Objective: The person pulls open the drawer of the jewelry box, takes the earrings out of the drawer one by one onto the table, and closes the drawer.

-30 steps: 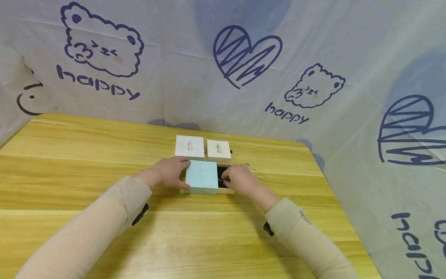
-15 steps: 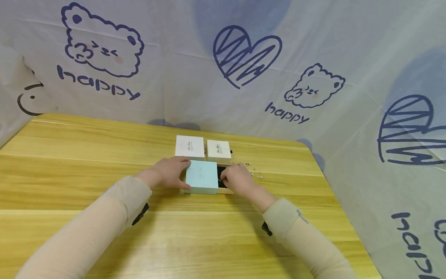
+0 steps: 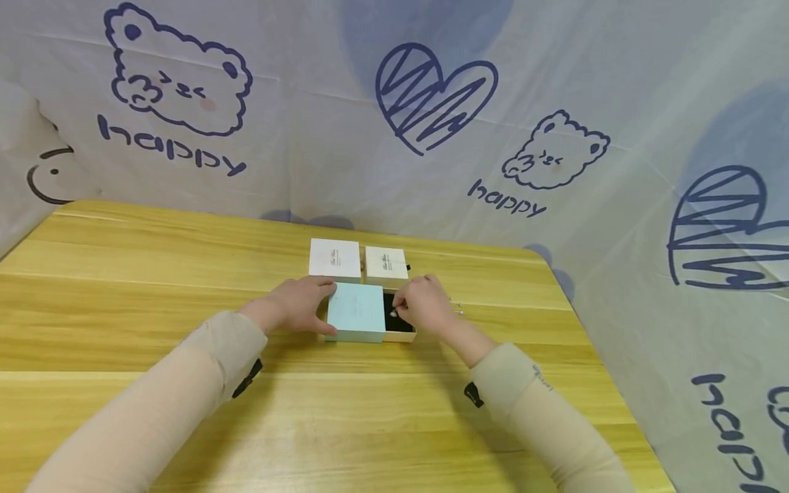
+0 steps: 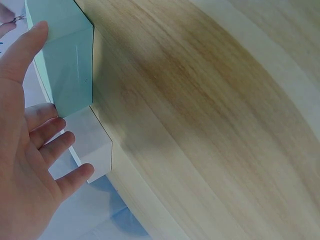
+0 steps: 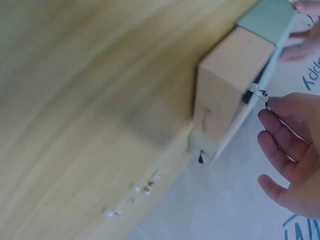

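My left hand (image 3: 294,305) holds the left end of a pale mint box (image 3: 355,308), thumb on the near corner and forefinger at the far one. In the left wrist view, the other fingers (image 4: 57,147) are spread beside the mint box. A peach-sided drawer (image 3: 401,337) with a black lining (image 3: 391,302) is pulled out to the right. Over this drawer my right hand (image 3: 427,307) pinches a small earring (image 5: 257,90) with a clear or pearly bead, between thumb and forefinger. Whether the earring touches the lining is unclear.
Behind the mint box sit a white box (image 3: 335,259) and a smaller cream box (image 3: 386,264) with a black tab. Several loose earrings (image 5: 147,189) lie on the wooden table (image 3: 345,424) to the right, partly hidden in the head view. A printed cloth (image 3: 333,150) hangs behind.
My right hand has lifted slightly and shifted right from inside the drawer, so the bead now shows below its fingertips. The left hand and mint box stay in place.
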Motion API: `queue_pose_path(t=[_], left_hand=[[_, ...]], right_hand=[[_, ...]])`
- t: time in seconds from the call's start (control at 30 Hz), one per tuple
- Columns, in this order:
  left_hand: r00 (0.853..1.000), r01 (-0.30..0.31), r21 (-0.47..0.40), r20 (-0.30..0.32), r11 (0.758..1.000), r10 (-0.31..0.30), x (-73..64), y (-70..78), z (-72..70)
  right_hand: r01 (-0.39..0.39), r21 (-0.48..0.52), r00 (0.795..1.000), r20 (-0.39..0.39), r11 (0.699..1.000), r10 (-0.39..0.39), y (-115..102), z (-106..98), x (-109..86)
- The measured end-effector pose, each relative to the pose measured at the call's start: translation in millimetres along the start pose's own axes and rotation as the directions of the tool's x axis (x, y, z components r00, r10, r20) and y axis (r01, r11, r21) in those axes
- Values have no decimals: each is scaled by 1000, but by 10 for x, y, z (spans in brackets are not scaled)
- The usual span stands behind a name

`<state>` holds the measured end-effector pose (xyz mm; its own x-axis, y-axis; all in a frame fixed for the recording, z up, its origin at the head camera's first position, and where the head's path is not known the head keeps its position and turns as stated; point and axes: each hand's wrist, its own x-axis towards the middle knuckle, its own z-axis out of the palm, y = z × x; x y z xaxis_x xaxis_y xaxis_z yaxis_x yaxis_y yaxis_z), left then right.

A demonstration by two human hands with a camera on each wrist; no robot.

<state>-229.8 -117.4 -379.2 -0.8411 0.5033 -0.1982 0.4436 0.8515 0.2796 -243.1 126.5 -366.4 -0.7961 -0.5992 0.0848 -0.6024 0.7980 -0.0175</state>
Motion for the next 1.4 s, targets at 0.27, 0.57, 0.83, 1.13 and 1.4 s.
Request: queue_pose_path(t=[0.27,0.57,0.83,1.13,1.4], left_hand=[[1000,3,5,-4,1000,-3,-6,-6,-6],[1000,2,17,-1,1000,-2,-7,-8,-11],[1000,5,21,5,1000,-5,-6,-10,-15],[1000,1,19,5,1000,-1,-6,-3,-11],[1000,3,17,4,1000,-3,-25,17,-24]], right_hand=[[-92,65,996,-4,994,93,129,-242,26],[-260,254,965,33,932,260,423,-281,20],[-353,240,936,69,904,346,684,-120,0],[-439,201,897,155,876,414,817,67,-3],[-457,168,887,161,874,433,851,205,34]])
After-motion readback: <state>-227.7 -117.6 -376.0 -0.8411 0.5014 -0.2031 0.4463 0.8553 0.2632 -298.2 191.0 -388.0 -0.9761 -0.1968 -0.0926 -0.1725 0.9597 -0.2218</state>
